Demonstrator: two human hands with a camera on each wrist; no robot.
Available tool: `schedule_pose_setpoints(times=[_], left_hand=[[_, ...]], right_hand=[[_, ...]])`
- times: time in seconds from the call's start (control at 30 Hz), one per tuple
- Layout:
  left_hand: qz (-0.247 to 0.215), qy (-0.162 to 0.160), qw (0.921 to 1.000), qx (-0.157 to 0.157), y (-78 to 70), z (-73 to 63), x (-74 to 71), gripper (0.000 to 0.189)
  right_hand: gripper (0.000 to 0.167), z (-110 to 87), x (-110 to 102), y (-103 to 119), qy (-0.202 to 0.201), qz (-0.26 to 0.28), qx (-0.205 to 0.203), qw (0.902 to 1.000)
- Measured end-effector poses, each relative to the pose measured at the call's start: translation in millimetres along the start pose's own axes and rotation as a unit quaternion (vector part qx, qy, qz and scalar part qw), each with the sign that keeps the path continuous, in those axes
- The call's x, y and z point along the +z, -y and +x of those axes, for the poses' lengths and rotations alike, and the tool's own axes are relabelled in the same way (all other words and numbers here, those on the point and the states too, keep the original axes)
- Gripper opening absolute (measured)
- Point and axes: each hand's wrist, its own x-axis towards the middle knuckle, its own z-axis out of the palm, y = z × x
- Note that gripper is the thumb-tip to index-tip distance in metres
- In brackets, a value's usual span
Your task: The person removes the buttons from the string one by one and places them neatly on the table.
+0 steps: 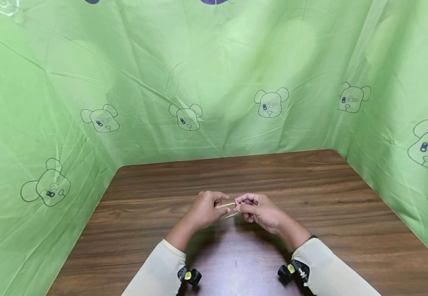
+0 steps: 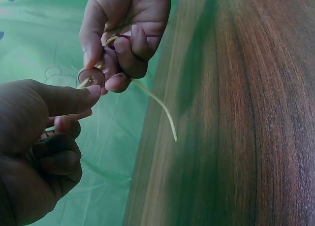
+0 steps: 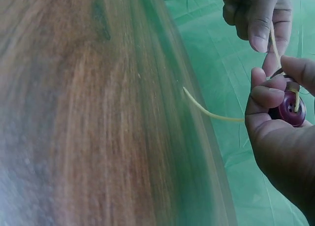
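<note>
My left hand [image 1: 208, 209] pinches a thin yellow cord [image 3: 275, 44] between thumb and fingers. Facing it, my right hand [image 1: 264, 213] curls round several buttons threaded on that cord. One dark red button [image 3: 295, 118] with small holes shows at the right palm in the right wrist view. Another, pinkish button [image 2: 98, 78] sits at the right thumb tip, close to the left thumb, with cord in its holes. A loose cord end [image 2: 157, 101] hangs out below the right fingers. The right fingers partly hide the buttons.
Both hands are above a brown wood-grain table [image 1: 154, 193]. Green curtains [image 1: 217, 74] with printed bear outlines stand behind the table and along both sides. A small black camera mount is on each wrist, over pale sleeves [image 1: 158, 267].
</note>
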Motion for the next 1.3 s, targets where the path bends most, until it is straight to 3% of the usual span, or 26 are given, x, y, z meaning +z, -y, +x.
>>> schedule_pose_setpoints(times=[0.27, 0.5, 0.6, 0.9, 1.13, 1.3], left_hand=[[-0.031, 0.007, 0.9994, -0.015, 4.9, -4.4, -4.0, 0.038], [-0.077, 0.003, 0.9965, -0.032, 13.2, -7.6, -3.0, 0.039], [-0.103, -0.005, 0.9944, -0.025, 17.3, -8.4, -1.0, 0.038], [-0.202, -0.041, 0.9784, 0.004, 31.6, -9.7, 18.7, 0.037], [-0.257, -0.081, 0.9631, -0.004, 37.7, -10.4, 30.5, 0.034], [-0.270, -0.085, 0.9592, -0.012, 38.6, -10.4, 36.2, 0.033]], right_hand=[[0.031, 1.1, 0, -1, -0.031, -0.005, -0.010, 0.9994], [0.023, 1.1, -3, -1, -0.034, 0.001, -0.022, 0.9992], [0.025, 0.6, -4, -1, -0.038, 0.000, -0.024, 0.9990], [0.029, -1.6, -4, -1, -0.053, -0.008, -0.016, 0.9984], [0.034, 1.2, -6, -6, -0.061, -0.025, -0.029, 0.9974], [0.036, 2.5, -6, -10, -0.052, -0.035, -0.033, 0.9974]])
